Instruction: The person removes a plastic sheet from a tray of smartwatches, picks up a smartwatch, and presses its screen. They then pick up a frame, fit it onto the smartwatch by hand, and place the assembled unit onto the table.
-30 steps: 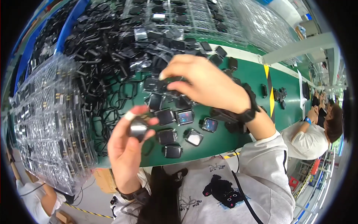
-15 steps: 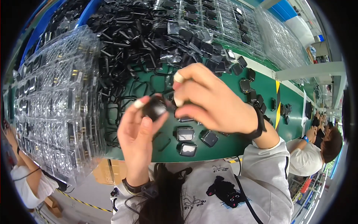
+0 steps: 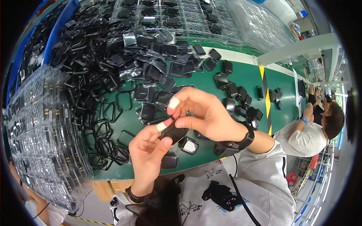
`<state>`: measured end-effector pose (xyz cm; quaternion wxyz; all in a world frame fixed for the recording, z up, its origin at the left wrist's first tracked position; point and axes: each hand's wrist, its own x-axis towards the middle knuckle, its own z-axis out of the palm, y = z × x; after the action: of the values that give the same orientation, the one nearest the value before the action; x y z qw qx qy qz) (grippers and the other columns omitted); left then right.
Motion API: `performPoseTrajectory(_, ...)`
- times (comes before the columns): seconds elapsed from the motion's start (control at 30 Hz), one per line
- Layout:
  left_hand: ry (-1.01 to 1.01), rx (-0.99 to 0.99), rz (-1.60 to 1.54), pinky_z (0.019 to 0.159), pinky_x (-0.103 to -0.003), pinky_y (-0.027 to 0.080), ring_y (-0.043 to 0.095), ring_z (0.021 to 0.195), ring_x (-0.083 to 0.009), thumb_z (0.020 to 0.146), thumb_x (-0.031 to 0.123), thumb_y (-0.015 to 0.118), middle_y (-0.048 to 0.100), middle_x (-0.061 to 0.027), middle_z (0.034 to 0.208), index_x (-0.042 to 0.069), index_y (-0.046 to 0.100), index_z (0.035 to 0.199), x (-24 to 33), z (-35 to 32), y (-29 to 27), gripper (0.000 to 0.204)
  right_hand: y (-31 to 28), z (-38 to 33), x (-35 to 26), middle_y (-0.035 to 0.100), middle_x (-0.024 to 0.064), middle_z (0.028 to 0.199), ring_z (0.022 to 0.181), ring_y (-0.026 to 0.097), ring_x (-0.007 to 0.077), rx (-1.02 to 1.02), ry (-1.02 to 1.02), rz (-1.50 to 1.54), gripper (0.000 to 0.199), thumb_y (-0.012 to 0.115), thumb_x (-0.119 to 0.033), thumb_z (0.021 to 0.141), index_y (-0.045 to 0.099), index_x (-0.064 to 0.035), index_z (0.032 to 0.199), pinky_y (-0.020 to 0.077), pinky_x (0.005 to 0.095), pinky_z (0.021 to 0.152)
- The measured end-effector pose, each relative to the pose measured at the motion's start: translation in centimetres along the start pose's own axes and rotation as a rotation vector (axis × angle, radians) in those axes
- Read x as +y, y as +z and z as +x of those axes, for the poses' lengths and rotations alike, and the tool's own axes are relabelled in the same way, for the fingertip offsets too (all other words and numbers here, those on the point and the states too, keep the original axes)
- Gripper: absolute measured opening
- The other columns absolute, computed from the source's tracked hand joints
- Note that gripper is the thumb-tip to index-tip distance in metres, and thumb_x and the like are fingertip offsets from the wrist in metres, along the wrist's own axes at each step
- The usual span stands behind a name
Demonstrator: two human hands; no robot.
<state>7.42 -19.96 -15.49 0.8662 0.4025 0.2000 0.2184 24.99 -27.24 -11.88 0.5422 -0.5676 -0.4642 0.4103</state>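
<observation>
My left hand [image 3: 148,150] and my right hand [image 3: 203,113] meet over the green worktop [image 3: 241,75] and together grip one small black square case [image 3: 174,132]. White tape wraps a left fingertip and a right fingertip. A black band circles my right wrist [image 3: 241,141]. Just below the hands lie several more square cases, one with a shiny face [image 3: 188,145] and one dark [image 3: 169,161].
A big heap of black square frames and bagged cases [image 3: 109,67] covers the worktop's left and far side. Stacked clear plastic trays [image 3: 41,139] stand at the left, more trays [image 3: 177,15] at the back. Another person in white [image 3: 305,135] sits at the right.
My right hand has come back from the pile to meet the left one. Both hands now pinch the black case, lower and nearer the worktop's front edge.
</observation>
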Motion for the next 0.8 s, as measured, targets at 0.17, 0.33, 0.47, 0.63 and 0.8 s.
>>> performPoseTrajectory(0.17,0.099,0.100,-0.039,0.090,-0.045,0.053,0.061,0.106,-0.0300,0.091,0.009,0.059,0.058,-0.0218,0.118,-0.008,0.046,0.125,0.2,0.7,0.6,0.040,-5.2,4.3,1.2,0.061,0.0091,0.092,0.080,0.061,0.0211,-0.066,-0.031,-0.373,0.015,0.068,-0.004,0.081,0.064,-0.0008,0.094,0.0498,0.0303,0.070)
performPoseTrajectory(0.33,0.139,0.112,0.007,0.089,-0.046,0.053,0.059,0.108,-0.0390,0.092,0.011,0.057,0.057,-0.0235,0.119,-0.007,0.046,0.126,0.6,0.9,0.6,0.040,-8.0,7.0,4.4,0.061,0.0104,0.093,0.080,0.061,0.0260,0.114,-0.274,-1.106,0.018,0.065,0.000,0.078,0.064,-0.0005,0.097,0.0503,0.0311,0.067)
performPoseTrajectory(0.47,0.140,0.126,-0.002,0.090,-0.045,0.053,0.059,0.109,-0.0384,0.093,0.010,0.055,0.057,-0.0234,0.120,-0.006,0.046,0.126,0.7,0.8,0.4,0.037,-7.1,5.3,2.5,0.061,0.0112,0.095,0.082,0.062,0.0286,0.130,-0.314,-1.163,0.021,0.066,0.001,0.074,0.066,-0.0004,0.095,0.0510,0.0335,0.068)
performPoseTrajectory(0.63,0.176,0.191,0.024,0.092,-0.046,0.052,0.058,0.111,-0.0384,0.094,0.009,0.054,0.057,-0.0232,0.121,-0.006,0.046,0.125,1.4,0.6,0.3,0.036,-4.3,1.2,-2.2,0.060,0.0117,0.094,0.087,0.063,0.0304,0.010,-0.650,-0.891,0.020,0.070,0.003,0.069,0.069,-0.0022,0.089,0.0529,0.0381,0.071)
performPoseTrajectory(0.8,0.174,0.090,-0.065,0.094,-0.047,0.050,0.057,0.113,-0.0349,0.093,0.006,0.055,0.054,-0.0249,0.124,-0.007,0.045,0.123,1.6,0.9,1.2,0.035,-2.8,-2.1,-3.8,0.060,0.0109,0.094,0.090,0.063,0.0306,-0.030,-0.860,-0.791,0.021,0.074,0.002,0.065,0.070,-0.0045,0.085,0.0545,0.0365,0.069)
